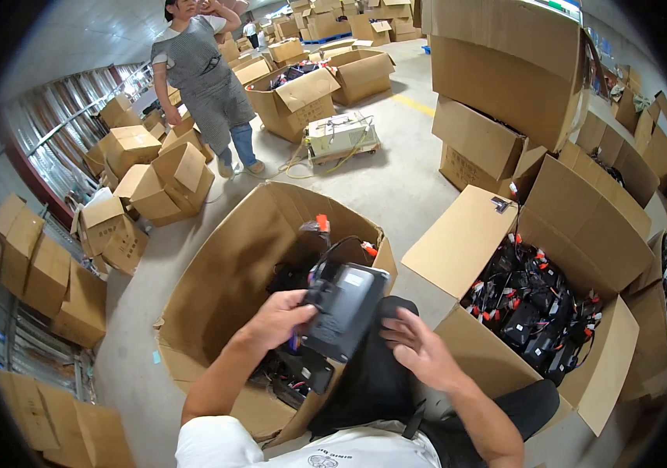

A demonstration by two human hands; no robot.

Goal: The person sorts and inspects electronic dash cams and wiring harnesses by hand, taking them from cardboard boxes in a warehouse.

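My left hand [277, 318] grips a flat black rectangular electronic unit [349, 308] by its left edge, thumb on top. The unit is tilted, with a pale label on its face; wires and an orange-red connector [322, 224] stick up from its far end. Just right of the unit, my right hand [427, 352] hovers over my dark trouser leg, fingers loosely bent and apart, with nothing visible in them. Beneath the unit stands a large open cardboard box [208, 304], holding a few black units with wires [302, 370] at its bottom.
To my right, an open carton [583, 226] is heaped with black wired units [532, 304]. Tall stacked cartons [505, 70] rise behind it. A person in a checked apron [197, 78] stands ahead on the left, near a pale wheeled machine [341, 139] with cables. More boxes [45, 265] line the left wall.
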